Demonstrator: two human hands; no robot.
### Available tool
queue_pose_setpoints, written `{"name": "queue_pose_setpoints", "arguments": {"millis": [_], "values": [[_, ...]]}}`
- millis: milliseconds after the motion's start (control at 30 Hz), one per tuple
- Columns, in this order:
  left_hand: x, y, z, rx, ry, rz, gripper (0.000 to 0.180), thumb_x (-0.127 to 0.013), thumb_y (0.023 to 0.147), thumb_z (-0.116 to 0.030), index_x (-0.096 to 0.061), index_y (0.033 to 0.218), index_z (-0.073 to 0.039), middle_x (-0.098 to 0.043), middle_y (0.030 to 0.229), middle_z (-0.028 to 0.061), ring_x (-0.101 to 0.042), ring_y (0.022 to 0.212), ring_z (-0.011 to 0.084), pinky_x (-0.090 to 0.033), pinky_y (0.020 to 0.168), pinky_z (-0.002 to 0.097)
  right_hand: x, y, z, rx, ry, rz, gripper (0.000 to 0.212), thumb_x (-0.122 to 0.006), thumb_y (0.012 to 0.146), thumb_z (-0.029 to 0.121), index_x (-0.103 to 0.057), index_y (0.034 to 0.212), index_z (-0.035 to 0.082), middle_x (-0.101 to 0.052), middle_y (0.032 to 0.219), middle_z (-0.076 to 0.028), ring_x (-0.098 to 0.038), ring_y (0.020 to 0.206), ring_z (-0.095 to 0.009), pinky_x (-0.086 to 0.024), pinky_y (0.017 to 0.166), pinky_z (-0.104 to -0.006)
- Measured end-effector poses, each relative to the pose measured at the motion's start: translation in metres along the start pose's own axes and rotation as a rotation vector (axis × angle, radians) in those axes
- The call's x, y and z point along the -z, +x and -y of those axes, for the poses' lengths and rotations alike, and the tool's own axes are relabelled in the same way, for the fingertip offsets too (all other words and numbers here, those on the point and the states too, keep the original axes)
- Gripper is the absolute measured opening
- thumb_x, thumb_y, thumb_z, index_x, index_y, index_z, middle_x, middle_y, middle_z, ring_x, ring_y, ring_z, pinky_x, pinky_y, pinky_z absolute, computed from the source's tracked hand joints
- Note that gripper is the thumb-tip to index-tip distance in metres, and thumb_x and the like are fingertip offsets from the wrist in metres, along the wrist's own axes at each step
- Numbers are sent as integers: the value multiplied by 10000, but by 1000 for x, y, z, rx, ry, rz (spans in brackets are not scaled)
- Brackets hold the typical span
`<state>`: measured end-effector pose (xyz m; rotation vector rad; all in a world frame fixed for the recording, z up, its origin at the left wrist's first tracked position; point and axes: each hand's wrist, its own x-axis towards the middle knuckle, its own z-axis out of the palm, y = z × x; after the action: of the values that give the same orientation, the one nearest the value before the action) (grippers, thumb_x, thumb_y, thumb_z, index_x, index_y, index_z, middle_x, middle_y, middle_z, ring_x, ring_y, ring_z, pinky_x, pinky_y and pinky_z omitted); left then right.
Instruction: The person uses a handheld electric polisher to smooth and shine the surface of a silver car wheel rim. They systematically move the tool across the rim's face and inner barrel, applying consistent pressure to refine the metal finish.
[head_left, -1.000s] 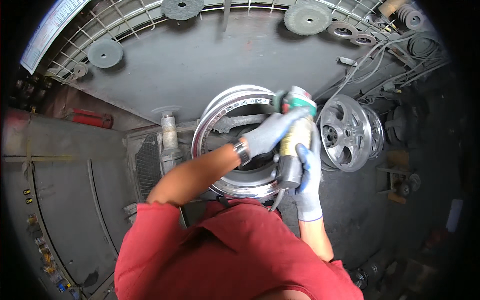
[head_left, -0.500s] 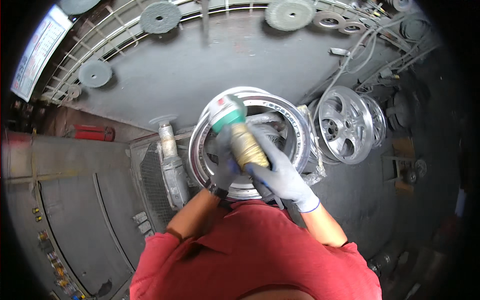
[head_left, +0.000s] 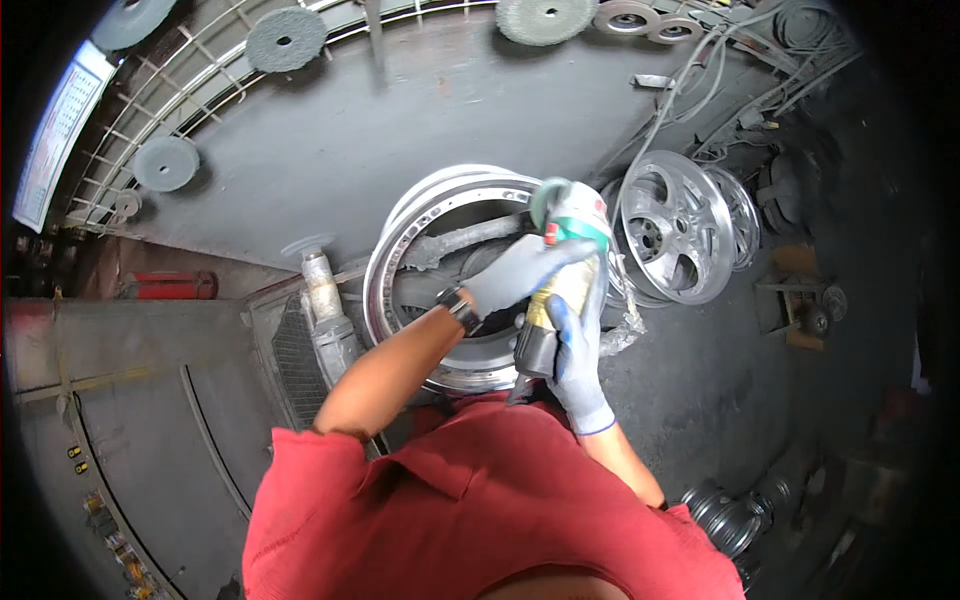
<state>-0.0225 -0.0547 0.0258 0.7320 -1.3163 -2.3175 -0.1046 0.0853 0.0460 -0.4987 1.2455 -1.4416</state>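
Observation:
An angle grinder [head_left: 585, 228] with a green and white head, yellow-wrapped body and dark rear end is held over the right edge of a shiny wheel rim [head_left: 383, 272]. Its round disc [head_left: 546, 204] faces left, toward the rim's far right edge; whether they touch I cannot tell. My left hand [head_left: 522, 276], in a grey glove, reaches across the rim and is closed on the grinder just behind the head. Lower down, my right hand [head_left: 577, 368], gloved too, wraps the body near its rear end. A whitish bar shows across the rim's opening.
On the right stands a five-spoke wheel [head_left: 678, 228] with others behind it. A grey power tool [head_left: 333, 335] stands upright left of the rim. Grinding discs [head_left: 285, 40] hang on a wire rack at the far side. A cable [head_left: 660, 125] runs down toward the wheels. Another wheel [head_left: 725, 520] lies lower right.
The grinder has moved right, from over the rim's middle to its right edge, and its head has swung to point up and right. Both hands went with it, still gripping. The view has shifted slightly.

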Motion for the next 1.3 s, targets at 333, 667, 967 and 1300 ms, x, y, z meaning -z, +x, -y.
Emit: {"name": "queue_pose_setpoints", "arguments": {"millis": [333, 667, 967, 1300], "values": [[80, -111, 183, -457, -784, -404, 641, -652, 1049, -439, -458, 1529, -62, -619, 1394, 80, -640, 1273, 234, -540, 1085, 436, -34, 35, 8, 177, -779, 755, 939, -744, 859, 94, -278, 1673, 60, -424, 1646, -227, -387, 1552, -342, -314, 1255, -416], [2, 12, 25, -168, -163, -21, 461, -676, 1051, -336, -628, 1366, -2, -711, 1193, 61, -682, 1031, 128, -551, 951, 323, 9, 11, 15, 132, -211, 58, 867, -653, 976, 89, -164, 1688, 5, -440, 1579, -204, -493, 1422, -281, -428, 1173, -376], [8, 20, 22, 26, 309, 70, 534, -695, 1027, -426, -661, 1332, 10, -703, 1224, 53, -643, 1088, 137, -518, 960, 314, 20, 8, -29, 33, -8, -77, 783, -643, 1005, 151, -211, 1657, 116, -620, 1292, -182, -719, 1038, -271, -652, 824, -406], [70, -105, 112, -394, -239, -538, 580, -691, 1038, -342, -521, 1494, -26, -626, 1369, 55, -618, 1208, 160, -516, 1045, 334, -20, 46, -19, 309, -852, 639, 983, -782, 828, 119, -272, 1666, 49, -537, 1502, -267, -571, 1368, -413, -470, 1138, -437]]}}
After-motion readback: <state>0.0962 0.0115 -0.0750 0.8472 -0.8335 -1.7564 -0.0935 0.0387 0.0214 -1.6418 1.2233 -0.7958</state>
